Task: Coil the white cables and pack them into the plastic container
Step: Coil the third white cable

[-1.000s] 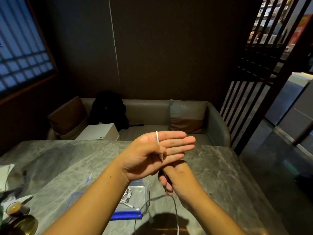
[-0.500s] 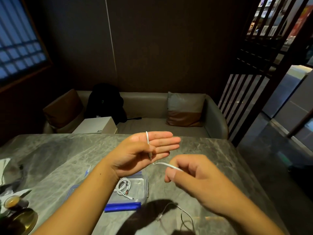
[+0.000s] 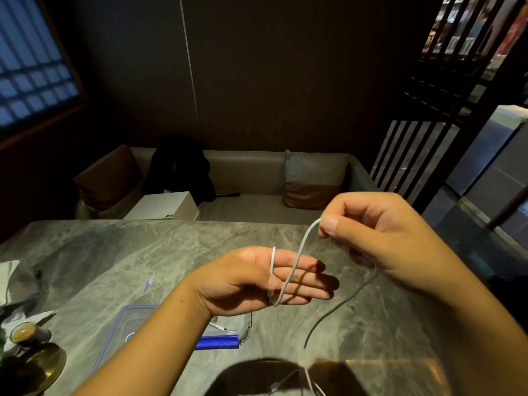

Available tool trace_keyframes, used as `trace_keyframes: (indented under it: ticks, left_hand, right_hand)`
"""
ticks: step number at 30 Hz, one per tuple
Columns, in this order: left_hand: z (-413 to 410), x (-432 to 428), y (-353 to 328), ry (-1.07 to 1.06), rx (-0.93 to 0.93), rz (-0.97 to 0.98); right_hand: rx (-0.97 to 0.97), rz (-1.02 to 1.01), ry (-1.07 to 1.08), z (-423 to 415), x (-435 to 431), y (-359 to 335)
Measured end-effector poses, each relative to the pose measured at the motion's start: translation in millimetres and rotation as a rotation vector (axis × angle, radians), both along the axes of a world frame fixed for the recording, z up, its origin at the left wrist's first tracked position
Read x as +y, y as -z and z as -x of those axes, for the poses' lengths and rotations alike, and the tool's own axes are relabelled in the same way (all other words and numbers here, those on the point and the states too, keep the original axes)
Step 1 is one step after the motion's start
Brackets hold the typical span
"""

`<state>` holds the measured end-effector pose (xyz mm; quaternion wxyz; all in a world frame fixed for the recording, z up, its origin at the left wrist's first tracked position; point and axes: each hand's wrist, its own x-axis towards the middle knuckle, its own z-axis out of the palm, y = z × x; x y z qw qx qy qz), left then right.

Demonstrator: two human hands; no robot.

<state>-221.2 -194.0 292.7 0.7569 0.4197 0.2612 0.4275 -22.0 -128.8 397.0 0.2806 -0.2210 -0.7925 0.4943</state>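
Pinching a white cable (image 3: 295,264) between thumb and forefinger, right hand (image 3: 385,238) raised, cable looped round the straight fingers of the left hand (image 3: 251,281), thumb pinning its end, slack trailing toward the table edge, clear plastic container (image 3: 113,332) on the marble table (image 3: 114,252) beneath the left wrist.

We record one thin white cable (image 3: 298,258), held above the table (image 3: 114,252). It lies across the straight fingers of the left hand (image 3: 251,281), and its plug end appears pinned under the thumb. It loops beneath the fingers and rises to the right hand (image 3: 380,235), which pinches it between thumb and forefinger. The slack trails down from that hand. The clear, blue-edged container (image 3: 248,324) rests on the table under the left wrist. A second cable (image 3: 218,327) shows partly inside.
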Motion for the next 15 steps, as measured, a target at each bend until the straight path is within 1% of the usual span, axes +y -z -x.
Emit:
trace_keyframes:
  ticks: [4,11,15]
  left_hand:
    - [-11,-1,-1,0.051,0.003,-0.019]
    - [-33,-5,-7,0.157,0.058,-0.062]
    - [-45,-6,-10,0.191,0.028,-0.047]
  right_hand:
    - [-0.02,0.001,0.031,-3,17,8]
    - [0.009,-0.065,-0.111,12,21,9]
    - [0.05,-0.051,-0.151,21,24,10]
